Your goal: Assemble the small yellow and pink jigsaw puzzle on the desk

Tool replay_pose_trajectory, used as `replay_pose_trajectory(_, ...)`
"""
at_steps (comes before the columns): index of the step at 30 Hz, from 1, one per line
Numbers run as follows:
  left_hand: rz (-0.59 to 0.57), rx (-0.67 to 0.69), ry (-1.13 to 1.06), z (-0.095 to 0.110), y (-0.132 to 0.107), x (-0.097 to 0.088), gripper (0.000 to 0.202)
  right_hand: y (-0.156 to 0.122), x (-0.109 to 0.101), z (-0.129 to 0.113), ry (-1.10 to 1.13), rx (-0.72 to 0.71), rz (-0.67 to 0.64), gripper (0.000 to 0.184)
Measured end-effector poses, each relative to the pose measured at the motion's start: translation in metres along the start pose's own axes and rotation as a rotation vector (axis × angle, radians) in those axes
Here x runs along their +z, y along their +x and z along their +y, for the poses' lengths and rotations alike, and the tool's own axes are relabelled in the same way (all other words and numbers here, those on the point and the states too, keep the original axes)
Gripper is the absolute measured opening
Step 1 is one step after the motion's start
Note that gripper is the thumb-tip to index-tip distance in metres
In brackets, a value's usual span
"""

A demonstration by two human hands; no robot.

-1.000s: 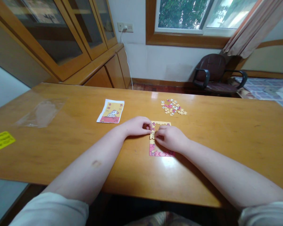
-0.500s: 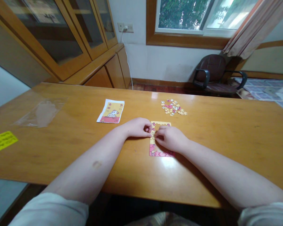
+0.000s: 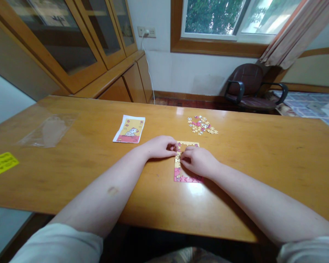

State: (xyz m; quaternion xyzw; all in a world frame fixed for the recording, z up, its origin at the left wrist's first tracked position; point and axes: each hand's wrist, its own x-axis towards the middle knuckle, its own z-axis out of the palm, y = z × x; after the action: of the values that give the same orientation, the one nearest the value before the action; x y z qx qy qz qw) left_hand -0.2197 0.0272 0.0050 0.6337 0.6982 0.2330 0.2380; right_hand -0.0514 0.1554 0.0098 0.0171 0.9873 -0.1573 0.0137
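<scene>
Nearest are the pale sleeves (image 3: 60,243), pushed up around both forearms, which reach over the glossy wooden counter (image 3: 150,199). A yellow label (image 3: 2,164) lies at the counter's left side. In front of the person is a partly assembled jigsaw puzzle border (image 3: 188,179), pink along its lower part and yellow above. The right hand (image 3: 199,160) covers much of its right side, with bent fingertips at the inner edge of the left column. The left hand (image 3: 163,147) is curled at that column's outer edge, thumb and fingers close together. Whether either hand is grasping a piece or only pressing, I cannot tell.

Farther back, left of the puzzle, lies a picture sheet (image 3: 130,129) showing a white cartoon animal; a clear plastic bag (image 3: 50,131) lies well left of it. Beyond the border sits a heap of loose jigsaw pieces (image 3: 199,125). Past the counter stand a glass-fronted cabinet (image 3: 101,69) and a dark armchair (image 3: 246,84), then a window (image 3: 214,18).
</scene>
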Motion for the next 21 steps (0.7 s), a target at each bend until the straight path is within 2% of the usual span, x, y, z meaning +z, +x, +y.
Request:
replay_pose_trajectory(8,-0.010,-0.013,0.078,0.0000,0.0009,0.0020,0.018,0.0002,-0.0003,-0.0016,-0.019,0.003,-0.003,0.020)
replay_pose_trajectory(21,-0.024,-0.025,0.079,0.0033,0.0008,0.0003,0.020,-0.0004,0.0003,-0.0008,-0.041,-0.020,0.022,0.021)
